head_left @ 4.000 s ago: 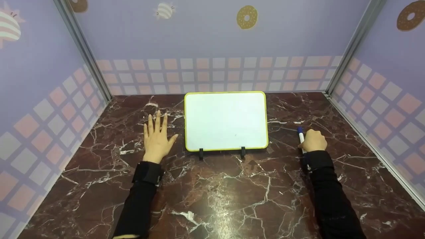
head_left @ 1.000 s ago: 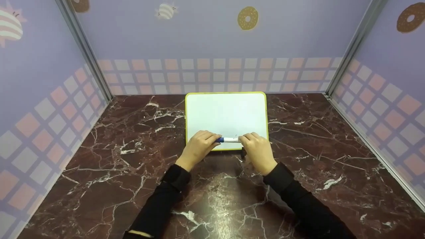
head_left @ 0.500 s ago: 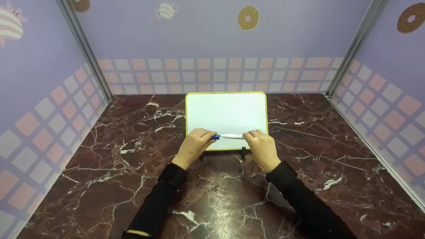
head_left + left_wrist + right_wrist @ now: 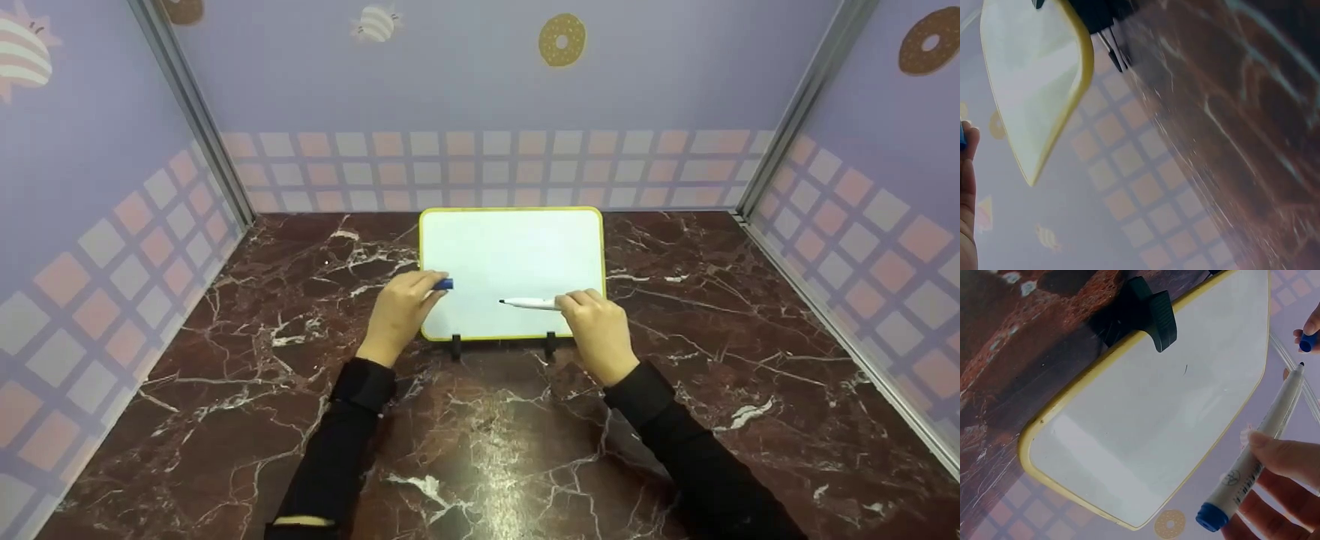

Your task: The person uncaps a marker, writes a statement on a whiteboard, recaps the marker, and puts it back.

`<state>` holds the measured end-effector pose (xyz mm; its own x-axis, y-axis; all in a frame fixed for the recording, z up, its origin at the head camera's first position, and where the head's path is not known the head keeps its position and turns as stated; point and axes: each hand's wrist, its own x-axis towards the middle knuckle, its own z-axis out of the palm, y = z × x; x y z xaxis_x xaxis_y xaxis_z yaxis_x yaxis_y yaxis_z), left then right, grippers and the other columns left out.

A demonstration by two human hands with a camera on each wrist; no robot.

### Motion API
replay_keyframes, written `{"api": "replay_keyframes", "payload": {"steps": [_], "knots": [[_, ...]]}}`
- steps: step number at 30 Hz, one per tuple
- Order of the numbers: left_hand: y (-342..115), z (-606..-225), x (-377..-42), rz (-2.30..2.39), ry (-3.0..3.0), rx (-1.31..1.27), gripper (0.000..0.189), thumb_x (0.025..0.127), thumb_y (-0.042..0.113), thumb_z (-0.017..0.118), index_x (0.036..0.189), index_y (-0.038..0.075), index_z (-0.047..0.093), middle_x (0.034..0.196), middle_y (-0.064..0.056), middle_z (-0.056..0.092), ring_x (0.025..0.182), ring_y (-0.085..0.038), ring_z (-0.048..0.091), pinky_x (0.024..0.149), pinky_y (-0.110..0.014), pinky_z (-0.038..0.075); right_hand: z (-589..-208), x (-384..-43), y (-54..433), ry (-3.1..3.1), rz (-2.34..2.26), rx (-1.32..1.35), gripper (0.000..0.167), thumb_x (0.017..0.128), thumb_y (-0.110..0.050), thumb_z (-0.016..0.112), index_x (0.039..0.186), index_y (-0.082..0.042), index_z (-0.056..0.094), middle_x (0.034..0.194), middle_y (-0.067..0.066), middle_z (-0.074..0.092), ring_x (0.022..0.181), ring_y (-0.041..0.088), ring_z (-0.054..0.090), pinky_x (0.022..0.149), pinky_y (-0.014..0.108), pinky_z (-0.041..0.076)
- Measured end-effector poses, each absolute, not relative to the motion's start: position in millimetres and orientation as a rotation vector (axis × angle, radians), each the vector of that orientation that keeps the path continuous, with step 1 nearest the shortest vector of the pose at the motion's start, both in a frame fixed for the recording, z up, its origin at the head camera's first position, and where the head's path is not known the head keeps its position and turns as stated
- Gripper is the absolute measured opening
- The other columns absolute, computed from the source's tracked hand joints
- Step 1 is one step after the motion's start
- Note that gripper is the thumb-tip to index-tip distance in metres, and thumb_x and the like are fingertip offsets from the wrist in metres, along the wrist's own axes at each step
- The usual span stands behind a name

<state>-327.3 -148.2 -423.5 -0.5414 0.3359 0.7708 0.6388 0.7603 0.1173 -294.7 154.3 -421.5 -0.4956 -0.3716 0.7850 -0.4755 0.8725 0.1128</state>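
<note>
My left hand (image 4: pixel 399 313) pinches a blue marker cap (image 4: pixel 444 284) in front of the whiteboard's left edge. In my right hand (image 4: pixel 598 330) is the uncapped white marker (image 4: pixel 1266 439), gripped by its barrel between thumb and fingers. Its dark tip points left, towards the cap, and the two are apart. Behind both hands stands a small whiteboard (image 4: pixel 510 255) with a yellow frame, tilted back on a black stand. The right wrist view shows a short dark stroke (image 4: pixel 1185 370) on its white face. Only the edge of the left hand shows in the left wrist view.
Two black stand feet (image 4: pixel 456 346) hold the board's lower edge. A dark red marbled tabletop (image 4: pixel 495 442) spreads around it. Patterned purple panels (image 4: pixel 480 90) enclose the table at the back and on both sides, with metal posts (image 4: pixel 195 112) at the corners.
The right hand brought the marker from the right to the board, where the left hand gripped its cap. The cap has come off; my left hand has moved left with it.
</note>
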Motion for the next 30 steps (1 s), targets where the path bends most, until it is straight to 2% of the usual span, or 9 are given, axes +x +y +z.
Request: {"api": "replay_keyframes", "payload": {"steps": [3,9,16,23,30], "knots": [[-158.3,-421.2,-329.2,-0.554,-2.223,-0.597,0.026,0.091,0.015,0.069,0.114,0.003,0.072,0.109,-0.015,0.074,0.099,-0.032,0.071,0.09,-0.042,0.056,-421.2,-294.5,154.6,-2.153,0.159,0.605,0.006,0.082,-0.011,0.076,0.085,-0.006,0.075,0.082,0.006,0.074,0.071,0.022,0.068,0.054,0.036,0.057],[-176.8,-420.2,-331.4,-0.549,-2.295,-0.311,0.026,0.094,0.02,0.067,0.113,0.002,0.07,0.103,-0.018,0.074,0.087,-0.037,0.072,0.074,-0.048,0.058,-421.3,-294.3,154.6,-2.167,0.167,0.604,0.006,0.081,-0.009,0.077,0.086,-0.006,0.074,0.083,0.007,0.074,0.072,0.023,0.068,0.054,0.037,0.057],[-194.0,-425.5,-328.8,-0.473,-2.508,0.008,0.024,0.088,0.012,0.073,0.099,-0.01,0.071,0.099,-0.026,0.069,0.094,-0.043,0.065,0.087,-0.051,0.052,-422.0,-294.3,153.6,-2.173,0.167,0.602,0.006,0.082,-0.011,0.076,0.086,-0.006,0.074,0.083,0.007,0.074,0.071,0.023,0.068,0.053,0.037,0.056],[-201.2,-433.7,-325.7,-0.457,-2.691,0.19,0.019,0.084,0.007,0.073,0.092,-0.011,0.07,0.091,-0.029,0.072,0.083,-0.047,0.069,0.069,-0.054,0.057,-421.6,-293.2,153.2,-2.187,0.155,0.588,0.007,0.082,-0.01,0.077,0.086,-0.006,0.074,0.083,0.007,0.074,0.07,0.023,0.068,0.052,0.037,0.056],[-204.7,-437.3,-323.3,-0.408,-2.804,0.279,0.022,0.08,0.004,0.073,0.097,-0.009,0.071,0.095,-0.03,0.071,0.086,-0.047,0.07,0.066,-0.055,0.058,-421.3,-292.7,153.2,-2.182,0.14,0.581,0.007,0.082,-0.01,0.078,0.085,-0.006,0.074,0.083,0.007,0.074,0.069,0.022,0.067,0.051,0.036,0.055]]}}
